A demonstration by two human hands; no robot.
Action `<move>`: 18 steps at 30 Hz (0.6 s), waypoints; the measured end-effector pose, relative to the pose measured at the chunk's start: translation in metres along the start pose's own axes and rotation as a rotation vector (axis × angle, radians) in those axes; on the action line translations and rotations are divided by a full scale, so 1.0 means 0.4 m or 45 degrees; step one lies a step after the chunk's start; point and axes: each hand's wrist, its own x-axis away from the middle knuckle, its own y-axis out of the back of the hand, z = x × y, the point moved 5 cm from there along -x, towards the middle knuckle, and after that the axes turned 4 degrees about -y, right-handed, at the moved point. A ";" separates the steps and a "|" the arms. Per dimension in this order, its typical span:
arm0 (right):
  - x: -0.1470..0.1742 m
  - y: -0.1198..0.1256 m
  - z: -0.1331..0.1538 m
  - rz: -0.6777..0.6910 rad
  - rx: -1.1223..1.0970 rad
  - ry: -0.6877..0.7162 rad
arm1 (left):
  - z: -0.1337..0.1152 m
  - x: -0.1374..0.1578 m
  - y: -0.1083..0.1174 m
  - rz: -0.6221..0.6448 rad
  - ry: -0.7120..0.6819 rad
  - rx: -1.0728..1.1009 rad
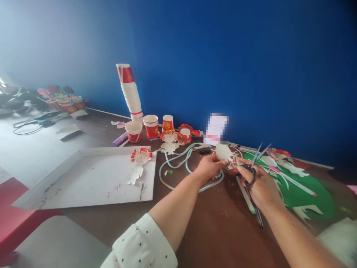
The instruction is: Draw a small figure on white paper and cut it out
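Cardboard sheet (92,178) lies at the table's (217,230) left edge, 1 paper doll (139,163) on its far right corner; cup stack (130,93) stands at the far edge. Left hand (209,167) pinches white paper cutout (224,152) mid-table. Right hand (258,186) grips scissors (255,163), blades apart. Judged: trimming step; next cut needs blades aligned on outline.

scissors (255,163): grey metal blades | cutout (224,152): matt white paper | table (217,230): matt brown
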 end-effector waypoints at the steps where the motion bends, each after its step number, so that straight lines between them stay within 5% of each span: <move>1: -0.002 0.002 -0.001 -0.014 -0.052 -0.033 | 0.005 0.001 -0.003 0.031 0.021 -0.058; 8: -0.006 0.001 0.007 0.032 -0.070 -0.067 | 0.030 -0.003 -0.017 0.228 -0.022 -0.376; 18: -0.015 0.018 -0.007 -0.101 -0.072 -0.066 | 0.016 0.017 -0.031 0.191 0.074 -0.023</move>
